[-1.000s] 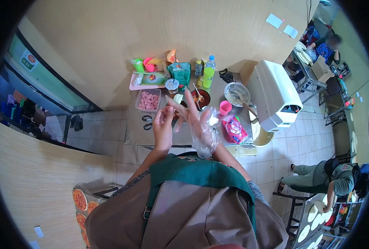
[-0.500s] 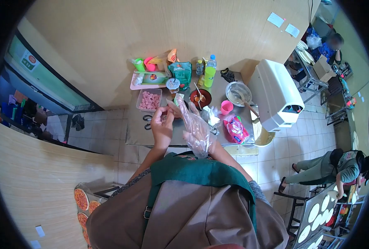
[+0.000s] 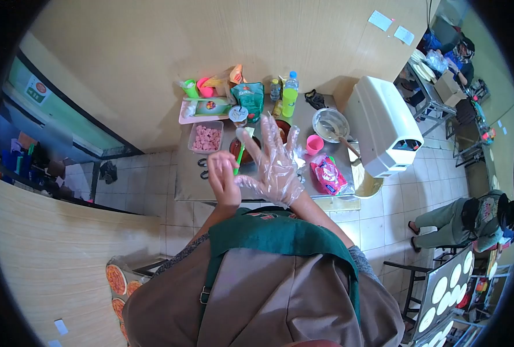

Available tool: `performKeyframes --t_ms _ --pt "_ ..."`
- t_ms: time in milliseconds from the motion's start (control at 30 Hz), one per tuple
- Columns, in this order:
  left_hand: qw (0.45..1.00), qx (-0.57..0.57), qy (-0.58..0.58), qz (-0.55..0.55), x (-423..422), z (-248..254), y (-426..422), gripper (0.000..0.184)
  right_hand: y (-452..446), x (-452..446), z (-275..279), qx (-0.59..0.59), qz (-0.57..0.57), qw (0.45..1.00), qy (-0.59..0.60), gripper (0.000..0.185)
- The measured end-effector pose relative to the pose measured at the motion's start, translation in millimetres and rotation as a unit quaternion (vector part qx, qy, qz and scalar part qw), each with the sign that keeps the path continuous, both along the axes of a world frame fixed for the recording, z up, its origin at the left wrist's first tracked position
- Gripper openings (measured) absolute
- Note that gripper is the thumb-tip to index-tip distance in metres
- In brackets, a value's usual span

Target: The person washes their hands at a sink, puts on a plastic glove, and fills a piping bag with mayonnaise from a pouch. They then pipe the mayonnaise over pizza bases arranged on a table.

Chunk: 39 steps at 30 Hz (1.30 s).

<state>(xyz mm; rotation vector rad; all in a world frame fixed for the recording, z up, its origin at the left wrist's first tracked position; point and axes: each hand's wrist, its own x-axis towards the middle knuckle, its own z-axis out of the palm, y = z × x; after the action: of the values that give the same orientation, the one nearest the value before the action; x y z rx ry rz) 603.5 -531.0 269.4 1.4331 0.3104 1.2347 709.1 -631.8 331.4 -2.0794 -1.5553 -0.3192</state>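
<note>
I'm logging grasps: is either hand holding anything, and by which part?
The right hand, spread open in a clear plastic glove, holds nothing. Whether the bare left hand pinches the glove's thumb tip cannot be told.

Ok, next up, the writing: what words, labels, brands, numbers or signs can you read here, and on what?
None can be read for certain.
Too small or blurred:
pink packet: printing
teal pouch: label
green pack on the tray: label
door sign: lettering
apron: printing
The two wall papers: any writing
</note>
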Motion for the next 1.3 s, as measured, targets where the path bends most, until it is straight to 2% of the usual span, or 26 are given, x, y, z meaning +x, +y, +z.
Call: performKeyframes --t_ms 33,67,100,167,267,367,400,500,567,633,767,1100,1200,1300 --pt "0.998 0.062 -0.014 0.017 -3.3 -3.3 -1.7 0.027 0.2 1.3 -1.5 0.011 -0.019 1.0 0.014 0.088" --pt "0.984 0.17 0.019 0.041 -5.4 2.1 -3.8 0.044 1.5 3.1 -3.8 0.019 -0.046 0.998 0.032 0.095" --pt "0.958 0.274 0.038 0.071 -7.3 8.7 -6.1 0.061 2.7 5.3 -6.6 0.021 -0.064 0.997 0.04 0.096" --pt "0.879 0.433 0.137 0.146 -10.4 23.2 -19.8 0.075 6.4 9.4 -14.5 0.023 -0.097 0.993 0.056 0.1" --pt "0.851 0.457 0.144 0.216 -4.1 23.5 -36.9 0.063 15.1 16.6 -32.3 0.047 -0.131 0.989 0.056 0.103" --pt "0.818 0.516 0.171 0.185 0.9 5.4 -34.5 0.036 19.5 23.4 -33.6 0.044 -0.15 0.985 0.075 0.109" --pt "0.83 0.498 0.182 0.172 4.2 -0.3 -34.8 0.017 18.2 25.1 -32.6 0.053 -0.147 0.985 0.079 0.11" --pt "0.868 0.476 0.127 0.071 8.9 0.3 -27.8 0.017 17.9 22.6 -25.9 0.037 -0.143 0.987 0.062 0.116" --pt "0.857 0.503 0.1 0.048 10.6 4.3 -34.9 0.016 12.8 17.6 -16.5 -0.024 -0.173 0.984 0.037 0.118" --pt "0.869 0.487 0.086 0.006 13.5 2.8 -46.2 0.015 9.4 24.8 -17.6 0.016 -0.144 0.987 0.066 0.117" --pt "0.863 0.502 0.056 0.011 18.1 11.9 -55.6 0.016 5.6 22.3 -6.4 0.061 -0.14 0.984 0.091 0.113" --pt "0.836 0.544 0.076 -0.012 14.7 17.7 -68.4 0.016 -7.1 28.3 -4.6 0.116 -0.083 0.984 0.11 0.109" --pt "0.828 0.556 0.075 0.004 12.1 14.6 -70.7 0.024 -10.8 29.8 -1.7 0.123 -0.069 0.983 0.118 0.11" --pt "0.852 0.52 0.039 0.047 5.3 9.7 -74.3 0.034 -15.5 29.3 9.3 0.142 -0.072 0.981 0.113 0.109"
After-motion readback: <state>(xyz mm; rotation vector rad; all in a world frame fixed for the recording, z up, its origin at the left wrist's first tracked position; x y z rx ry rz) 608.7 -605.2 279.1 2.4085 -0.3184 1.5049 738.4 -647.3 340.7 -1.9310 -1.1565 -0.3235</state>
